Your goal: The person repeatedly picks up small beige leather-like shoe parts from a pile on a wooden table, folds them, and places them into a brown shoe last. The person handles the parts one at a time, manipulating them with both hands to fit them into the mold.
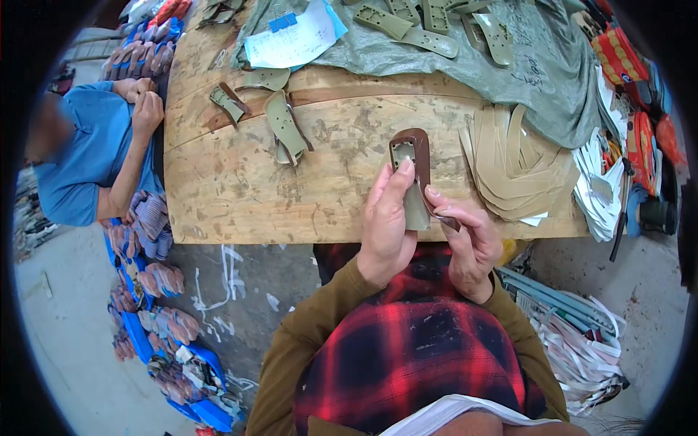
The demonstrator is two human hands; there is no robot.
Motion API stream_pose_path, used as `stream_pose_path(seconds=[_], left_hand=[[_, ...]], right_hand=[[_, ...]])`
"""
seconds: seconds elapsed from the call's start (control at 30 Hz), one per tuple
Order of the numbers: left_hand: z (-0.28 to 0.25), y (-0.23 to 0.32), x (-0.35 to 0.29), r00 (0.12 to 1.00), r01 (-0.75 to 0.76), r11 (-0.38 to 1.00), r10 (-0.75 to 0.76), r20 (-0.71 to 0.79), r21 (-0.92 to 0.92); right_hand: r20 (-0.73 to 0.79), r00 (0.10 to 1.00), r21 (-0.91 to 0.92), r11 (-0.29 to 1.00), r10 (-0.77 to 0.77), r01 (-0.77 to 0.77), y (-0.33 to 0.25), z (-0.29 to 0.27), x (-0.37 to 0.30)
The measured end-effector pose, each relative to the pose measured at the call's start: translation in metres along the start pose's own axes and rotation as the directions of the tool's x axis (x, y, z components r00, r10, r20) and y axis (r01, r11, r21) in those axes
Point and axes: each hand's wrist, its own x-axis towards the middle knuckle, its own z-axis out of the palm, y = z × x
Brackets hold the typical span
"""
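My left hand (385, 225) grips an olive-green plastic shoe sole (416, 211) over the table's near edge, its thumb pressed on the hollow heel end. A glossy brown strip (422, 149) curves around the heel end and runs down the sole's right side. The strip's loose lower end is pinched between the thumb and fingers of my right hand (472, 247). Further left on the wooden table (342, 182) lie several similar olive soles (282, 120), some with brown edging. Part of the held sole is hidden behind my left fingers.
Flat tan strips (502, 171) lie in a loose pile at right. A grey-green sack (407, 62) at the back carries more soles (436, 43) and a paper sheet (298, 36). A person in blue (94, 152) sits at left, beside stacked bundles (167, 323). White strips (574, 356) lie lower right.
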Motion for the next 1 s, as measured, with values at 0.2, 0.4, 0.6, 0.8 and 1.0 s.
stream_pose_path(seconds=[0.2, 0.4, 0.6, 0.8, 1.0], left_hand=[[0.008, 0.001, 0.004, 0.998, 0.032, 0.999, -0.031, -0.056, 0.016], [-0.006, -0.008, 0.011, 0.998, 0.028, 0.999, -0.027, 0.050, -0.022], [-0.015, -0.006, 0.017, 1.000, -0.022, 1.000, 0.022, 0.006, -0.022], [-0.016, 0.012, 0.014, 0.986, -0.134, 0.977, 0.114, 0.119, 0.168], [-0.006, 0.009, 0.006, 0.985, -0.161, 0.960, 0.172, -0.031, 0.230]], right_hand=[[0.066, 0.993, -0.195, 0.975, -0.096, 0.107, 0.017, -0.007, -0.003], [0.019, 0.999, -0.006, 0.999, -0.037, 0.037, 0.024, 0.002, -0.008], [0.114, 0.993, -0.040, 0.999, 0.025, -0.021, 0.014, -0.003, -0.008], [0.089, 0.971, 0.012, 0.974, 0.223, -0.225, 0.006, -0.013, 0.009], [0.370, 0.682, 0.153, 0.683, 0.631, -0.715, 0.012, 0.000, 0.026]])
